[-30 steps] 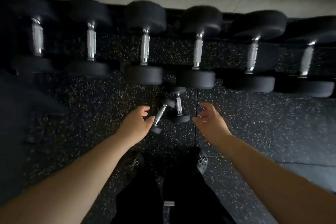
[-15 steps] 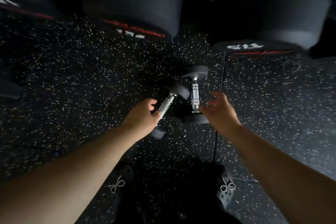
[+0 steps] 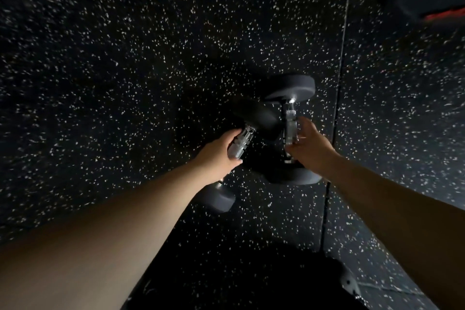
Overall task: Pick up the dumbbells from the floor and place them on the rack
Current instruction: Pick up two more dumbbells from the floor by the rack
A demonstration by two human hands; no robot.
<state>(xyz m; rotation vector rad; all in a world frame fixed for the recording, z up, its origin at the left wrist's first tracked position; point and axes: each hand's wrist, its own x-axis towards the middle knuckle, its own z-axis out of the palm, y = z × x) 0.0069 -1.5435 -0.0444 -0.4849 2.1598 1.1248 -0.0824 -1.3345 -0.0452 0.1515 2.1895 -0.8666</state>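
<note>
Both hands have closed in on the chrome handles since half a second ago. The left hand (image 3: 216, 151), arm extended, curls around the handle of the tilted left dumbbell (image 3: 240, 142). The right hand (image 3: 310, 145) touches the handle of the right dumbbell (image 3: 290, 128), fingers only partly wrapped. Both dumbbells lie together on the speckled floor (image 3: 125, 83).

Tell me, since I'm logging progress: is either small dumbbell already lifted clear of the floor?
No: both dumbbells lie on the speckled floor, with each hand only reaching its handle.
</note>
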